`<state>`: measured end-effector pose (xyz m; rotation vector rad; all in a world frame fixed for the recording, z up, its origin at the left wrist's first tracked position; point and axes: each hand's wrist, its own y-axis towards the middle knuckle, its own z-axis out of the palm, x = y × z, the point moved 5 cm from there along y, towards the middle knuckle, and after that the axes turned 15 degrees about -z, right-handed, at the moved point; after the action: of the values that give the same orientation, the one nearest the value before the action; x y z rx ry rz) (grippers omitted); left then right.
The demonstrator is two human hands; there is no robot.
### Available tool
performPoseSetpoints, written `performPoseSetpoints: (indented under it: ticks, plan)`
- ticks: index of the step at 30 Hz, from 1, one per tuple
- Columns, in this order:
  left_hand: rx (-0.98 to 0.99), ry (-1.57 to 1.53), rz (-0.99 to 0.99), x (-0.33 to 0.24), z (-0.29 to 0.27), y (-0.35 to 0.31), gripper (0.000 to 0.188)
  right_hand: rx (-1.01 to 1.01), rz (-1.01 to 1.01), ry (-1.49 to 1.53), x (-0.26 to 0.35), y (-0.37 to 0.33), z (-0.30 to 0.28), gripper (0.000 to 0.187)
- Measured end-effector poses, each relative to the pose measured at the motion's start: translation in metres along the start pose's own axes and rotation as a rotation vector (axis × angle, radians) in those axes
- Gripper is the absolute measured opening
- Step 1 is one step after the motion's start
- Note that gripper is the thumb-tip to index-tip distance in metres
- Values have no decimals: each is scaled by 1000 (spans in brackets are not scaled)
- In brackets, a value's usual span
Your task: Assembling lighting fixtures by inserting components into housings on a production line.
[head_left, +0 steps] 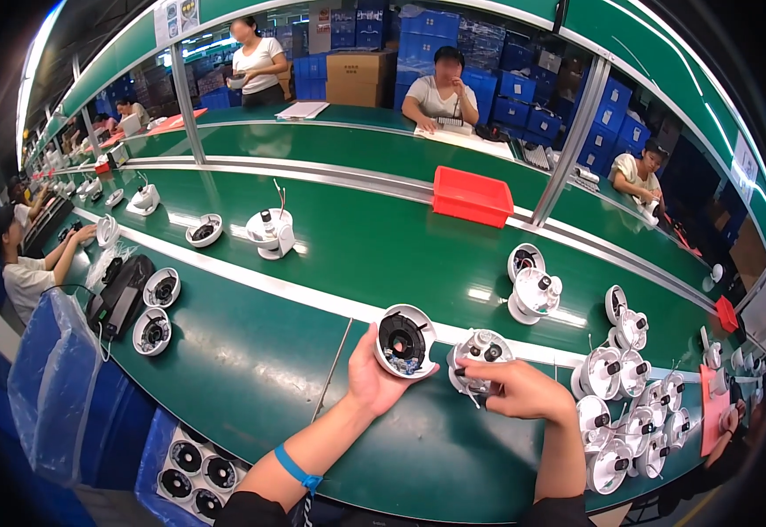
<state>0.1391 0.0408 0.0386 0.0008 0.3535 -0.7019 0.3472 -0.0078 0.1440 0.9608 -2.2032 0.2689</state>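
My left hand (367, 379), palm up, is closed around the edge of a round white camera housing (427, 332). Its hollow side faces me, showing a black inner ring and a small board with wires. Just to the right is a white camera base (484, 341) with dark round parts on top and a thin cable below it. My right hand (528, 386) has its fingers curled at the near side of this base, the index finger reaching to its rim. Whether the fingertips also pinch a wire there is too small to tell.
Several white camera bases (603, 373) crowd the bench at right. Two housings (152, 332) lie at left by a black tool (124, 299). More units and a red bin (473, 198) are on the green line (357, 237). Co-workers sit around it. A box of housings (168, 457) stands below.
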Motion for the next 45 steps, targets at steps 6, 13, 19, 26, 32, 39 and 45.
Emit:
performPoseSetpoints:
  ticks: [6,13,19,26,32,39,45]
  plan:
    - [17,63,-84,0,-5,-10,66,-223,-104,161,-14,28,25,33]
    - [67,20,-81,10,6,-11,63,-465,47,367,-37,33,52,20]
    - [101,98,-82,10,-2,-11,68,-394,-95,177,-20,36,52,10]
    - [107,82,-84,11,4,-10,68,-448,-153,202,-23,28,49,25]
    - [83,54,-69,10,10,-13,59,-372,-203,-31,-14,28,50,21]
    - [94,169,-30,13,3,-12,64,-319,-409,-483,22,31,51,33]
    - [176,332,44,15,18,-20,72,-271,-449,-612,20,36,59,36]
